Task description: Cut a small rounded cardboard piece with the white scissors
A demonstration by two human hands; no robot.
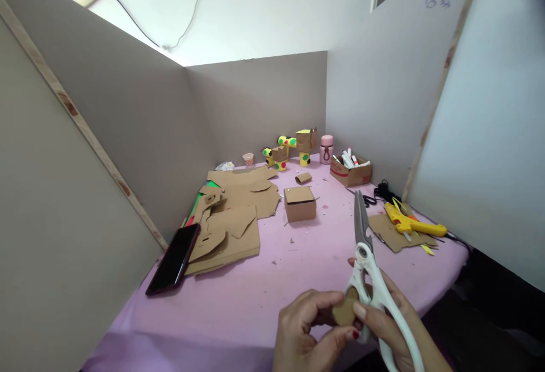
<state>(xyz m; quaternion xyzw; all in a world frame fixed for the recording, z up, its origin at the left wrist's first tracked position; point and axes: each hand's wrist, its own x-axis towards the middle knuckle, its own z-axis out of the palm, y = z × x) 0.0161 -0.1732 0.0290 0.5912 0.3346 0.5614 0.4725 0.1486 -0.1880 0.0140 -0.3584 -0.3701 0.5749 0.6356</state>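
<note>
Near the front edge of the table, my left hand (304, 326) pinches a small round piece of cardboard (344, 310) between thumb and fingers. My right hand (389, 321) is closed around white-handled scissors (364, 253), whose grey blades point up and away from me. Its thumb also presses on the cardboard piece's right side. Farther off, beyond both hands, stands a small closed cardboard box (300, 204). The lower parts of the scissor handles run out of view at the bottom.
Cardboard sheets (238, 235) and a phone (174, 259) lie at the left. A yellow glue gun (413, 225) rests on cardboard at the right. Behind are a box of markers (351, 173), a pink bottle (326, 150), spotted yellow cardboard figures (304, 143) and a cup (248, 159). Partitions enclose the table.
</note>
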